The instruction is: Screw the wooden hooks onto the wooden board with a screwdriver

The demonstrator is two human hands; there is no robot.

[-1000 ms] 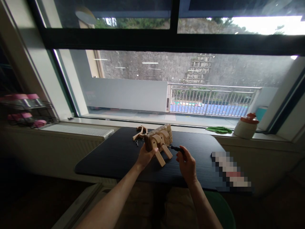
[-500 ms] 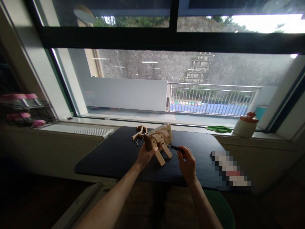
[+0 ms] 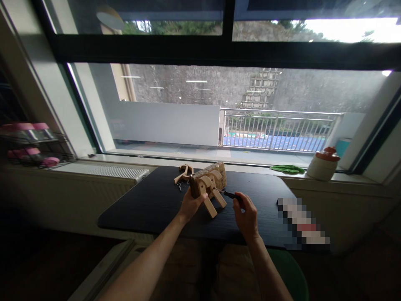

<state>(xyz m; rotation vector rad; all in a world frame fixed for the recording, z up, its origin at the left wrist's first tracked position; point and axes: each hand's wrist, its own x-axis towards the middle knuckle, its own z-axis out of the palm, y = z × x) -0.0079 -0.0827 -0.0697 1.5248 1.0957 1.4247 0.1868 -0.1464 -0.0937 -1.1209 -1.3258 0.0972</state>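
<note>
Block (image 3: pixel 223 176), over worktop (image 3: pixel 147 209), two wooden legs (image 3: pixel 210 207) on near face: clasped by left hand (image 3: pixel 190 205). Screwdriver (image 3: pixel 232 195): pinched in right hand (image 3: pixel 246 212), tip at one leg. Hazards: slanted push could skid tip toward left hand; slack left grip could let block twist.

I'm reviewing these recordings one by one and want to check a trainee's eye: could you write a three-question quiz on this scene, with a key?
1. Which hand holds the black-handled tool, and which grips the brown block with pale wooden legs?
2. True or false: the green cloth lies on the windowsill.
3. Fill the gap: the loose curved wood lies on the dark ____.

Key:
1. The right hand holds the tool; the left hand grips the block.
2. True.
3. Table.
</note>
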